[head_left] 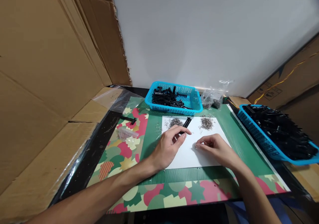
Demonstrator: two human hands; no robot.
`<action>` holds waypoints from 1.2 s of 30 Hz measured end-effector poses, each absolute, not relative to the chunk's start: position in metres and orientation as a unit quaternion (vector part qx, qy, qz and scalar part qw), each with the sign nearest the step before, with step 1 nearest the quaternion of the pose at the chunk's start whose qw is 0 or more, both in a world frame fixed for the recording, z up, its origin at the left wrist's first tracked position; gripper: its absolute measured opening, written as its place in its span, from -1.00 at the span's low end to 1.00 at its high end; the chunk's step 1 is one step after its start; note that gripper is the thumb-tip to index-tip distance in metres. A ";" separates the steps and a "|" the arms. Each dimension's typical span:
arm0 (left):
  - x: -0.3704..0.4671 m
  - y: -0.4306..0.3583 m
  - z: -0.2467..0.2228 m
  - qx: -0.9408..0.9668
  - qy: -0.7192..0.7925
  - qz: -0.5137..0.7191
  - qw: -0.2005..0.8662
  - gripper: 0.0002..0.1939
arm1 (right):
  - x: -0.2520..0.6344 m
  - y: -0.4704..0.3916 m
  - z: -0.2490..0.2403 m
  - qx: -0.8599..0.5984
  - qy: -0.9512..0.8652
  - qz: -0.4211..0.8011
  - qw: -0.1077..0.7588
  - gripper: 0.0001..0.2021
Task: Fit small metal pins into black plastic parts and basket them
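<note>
My left hand [168, 146] is over the white paper [184, 157], its fingers curled round a black plastic part [186, 121] that sticks out beyond them. To its right, my right hand [211, 146] rests low on the same sheet, thumb and index finger pinched together; whatever lies between the fingertips is too small to make out. One pile of small metal pieces [175, 122] lies behind my left hand, and a second pile [206, 122] lies at the back right of the paper.
A blue basket [174, 110] of black parts stands behind the paper, beside clear bags [212, 98]. Another heaped blue basket [264, 138] is at the right. A black part [128, 119] and a small plastic bag [127, 133] lie left. Cardboard [50, 68] walls the left side.
</note>
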State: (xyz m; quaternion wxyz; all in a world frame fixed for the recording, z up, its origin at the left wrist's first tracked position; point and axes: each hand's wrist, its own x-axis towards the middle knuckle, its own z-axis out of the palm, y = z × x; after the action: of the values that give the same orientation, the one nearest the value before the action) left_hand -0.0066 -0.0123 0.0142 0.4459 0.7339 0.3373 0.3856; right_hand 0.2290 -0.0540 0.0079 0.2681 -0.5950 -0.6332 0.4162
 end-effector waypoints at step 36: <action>-0.007 -0.013 0.008 0.691 0.381 0.393 0.471 -0.76 | 0.233 -0.011 0.017 -0.494 -0.661 0.462 0.325 -0.69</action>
State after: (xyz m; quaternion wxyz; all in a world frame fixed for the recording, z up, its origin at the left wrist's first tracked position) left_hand -0.0070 -0.0129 0.0078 0.4713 0.6911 0.3814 0.3934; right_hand 0.2329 -0.0105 0.0166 0.3247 -0.4939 -0.6609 0.4624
